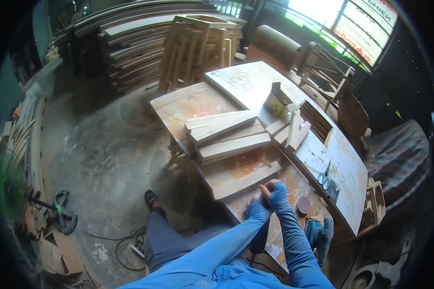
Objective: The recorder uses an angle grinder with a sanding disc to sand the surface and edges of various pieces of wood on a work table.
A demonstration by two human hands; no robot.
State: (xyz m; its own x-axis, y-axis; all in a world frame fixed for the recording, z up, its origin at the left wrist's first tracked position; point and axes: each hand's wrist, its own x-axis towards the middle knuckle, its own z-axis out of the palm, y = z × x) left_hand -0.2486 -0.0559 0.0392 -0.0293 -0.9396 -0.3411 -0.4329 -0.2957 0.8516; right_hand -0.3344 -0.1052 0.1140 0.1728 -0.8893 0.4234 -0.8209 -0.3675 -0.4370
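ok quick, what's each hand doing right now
left hand: sleeve-covered, pressed against the right at the workbench edge; grip cannot be told
right hand: fingers curled, contents hidden

Tight room near the hands, open worktop further out.

Both hands (270, 192) meet over the near end of the worktop (246, 168), hemmed in by a plank (243, 179) just to their left and a round sanding disc (303, 204) and a power sander (318, 233) close on the right. Beyond the plank, stacked boards (226, 135) block the middle. A cluster of short offcuts (291, 130) and a small yellow box (276, 103) crowd the far right, and scissors (324, 178) lie by the right edge. Bare patches stay free between the stack and the offcuts, and on the far white panel (246, 82).
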